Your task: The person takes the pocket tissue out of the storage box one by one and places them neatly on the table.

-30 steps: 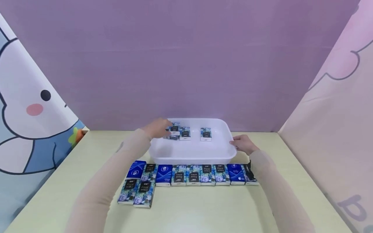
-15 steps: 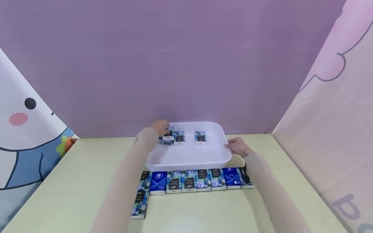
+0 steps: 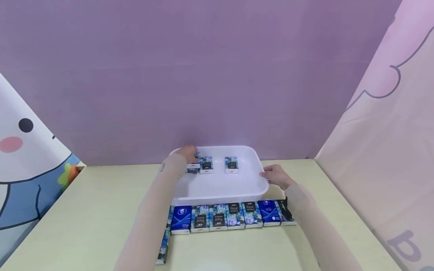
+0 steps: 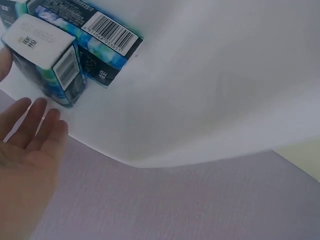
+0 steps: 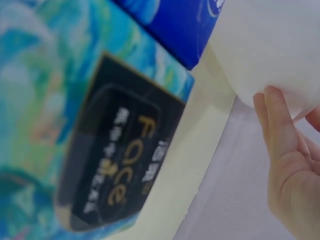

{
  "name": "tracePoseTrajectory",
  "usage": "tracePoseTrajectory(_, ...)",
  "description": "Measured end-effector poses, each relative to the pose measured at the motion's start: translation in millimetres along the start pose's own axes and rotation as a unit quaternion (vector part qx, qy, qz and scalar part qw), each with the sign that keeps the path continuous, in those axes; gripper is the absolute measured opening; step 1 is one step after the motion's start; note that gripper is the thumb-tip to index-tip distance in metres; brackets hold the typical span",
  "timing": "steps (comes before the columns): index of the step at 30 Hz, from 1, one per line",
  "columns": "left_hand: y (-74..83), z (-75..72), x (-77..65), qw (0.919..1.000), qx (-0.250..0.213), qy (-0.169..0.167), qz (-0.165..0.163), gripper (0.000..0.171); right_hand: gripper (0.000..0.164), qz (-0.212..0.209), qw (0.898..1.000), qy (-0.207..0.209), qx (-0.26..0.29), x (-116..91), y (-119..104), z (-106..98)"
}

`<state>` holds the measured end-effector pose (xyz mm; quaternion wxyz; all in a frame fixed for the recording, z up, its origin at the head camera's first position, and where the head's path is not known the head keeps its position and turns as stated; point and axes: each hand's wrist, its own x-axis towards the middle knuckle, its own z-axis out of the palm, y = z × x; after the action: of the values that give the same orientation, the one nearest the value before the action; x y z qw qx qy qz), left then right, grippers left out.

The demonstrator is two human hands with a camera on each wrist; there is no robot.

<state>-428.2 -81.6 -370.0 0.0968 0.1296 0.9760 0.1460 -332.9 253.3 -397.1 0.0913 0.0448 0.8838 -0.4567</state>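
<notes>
Lying inside the white tray (image 3: 220, 188) near its far-left corner, the upper packet (image 4: 41, 42) sits between the nearer left hand's (image 3: 187, 153) thumb and loosely extended fingers, long axis seemingly near-to-far, while the right hand (image 3: 276, 176) pinches the tray's right rim.

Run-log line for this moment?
left grip: by packet in white tray | right grip: holding tray's right side | packet row: on table, before tray

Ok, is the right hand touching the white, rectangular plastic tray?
Touching. In the right wrist view, the right hand has its fingers against the outer side of the white tray.
</notes>
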Motion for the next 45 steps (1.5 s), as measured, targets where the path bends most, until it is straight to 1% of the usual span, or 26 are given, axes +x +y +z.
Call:
tracePoseTrajectory(7,2.6,-2.8,-2.0,0.998,-0.044,-0.03,-0.034,0.059,0.04,0.0,1.0,0.006,-0.004,1,-2,-4)
tracePoseTrajectory(11,0.9,-2.3,-4.5,0.997,-0.045,-0.044,-0.045,0.067,0.04,-0.003,1.0,0.002,0.003,2,-2,-3)
tracePoseTrajectory(12,-0.4,-1.0,-4.8,0.9969,-0.044,-0.043,-0.048,0.069,0.04,-0.004,1.0,0.001,0.005,2,-2,-2)
tracePoseTrajectory(14,-3.9,3.0,-5.1,0.9973,-0.034,-0.039,-0.052,0.066,0.04,-0.005,1.0,-0.001,0.004,1,-2,-1)
tracePoseTrajectory(16,-8.3,8.6,-4.9,0.9966,-0.034,-0.04,-0.063,0.064,0.04,-0.003,1.0,-0.002,0.005,1,-3,1)
tracePoseTrajectory(19,-14.4,16.1,-4.5,0.9941,-0.039,-0.054,-0.086,0.062,0.041,-0.003,1.0,-0.007,0.005,-1,-5,2)
tracePoseTrajectory(22,-16.8,18.7,-4.3,0.992,-0.044,-0.06,-0.102,0.063,0.041,-0.006,1.0,-0.01,0.004,-3,-7,1)
tracePoseTrajectory(25,-14.1,17.0,-5.4,0.9918,-0.048,-0.055,-0.105,0.063,0.04,-0.002,1.0,-0.004,0.002,-4,-9,-2)
tracePoseTrajectory(28,-10.6,14.6,-8.6,0.9918,-0.045,-0.057,-0.105,0.07,0.041,-0.005,1.0,-0.005,0.002,-5,-10,-4)
tracePoseTrajectory(32,-8.4,13.5,-13.3,0.9883,-0.046,-0.069,-0.128,0.08,0.043,-0.002,1.0,-0.011,0.005,-6,-10,-4)
tracePoseTrajectory(36,-8.8,14.4,-14.5,0.985,-0.051,-0.081,-0.143,0.086,0.043,0.002,1.0,-0.01,0.004,-7,-10,-3)
tracePoseTrajectory(41,-7.8,13.1,-17.1,0.9838,-0.05,-0.094,-0.144,0.086,0.043,0.001,1.0,-0.013,0.004,-6,-9,-3)
tracePoseTrajectory(43,-4.6,11.4,-21.7,0.9835,-0.054,-0.098,-0.142,0.084,0.042,0.003,1.0,-0.012,0.006,-6,-9,-3)
tracePoseTrajectory(45,0.1,9.1,-27.8,0.9819,-0.066,-0.098,-0.148,0.082,0.042,0.004,1.0,-0.01,0.006,-7,-9,-3)
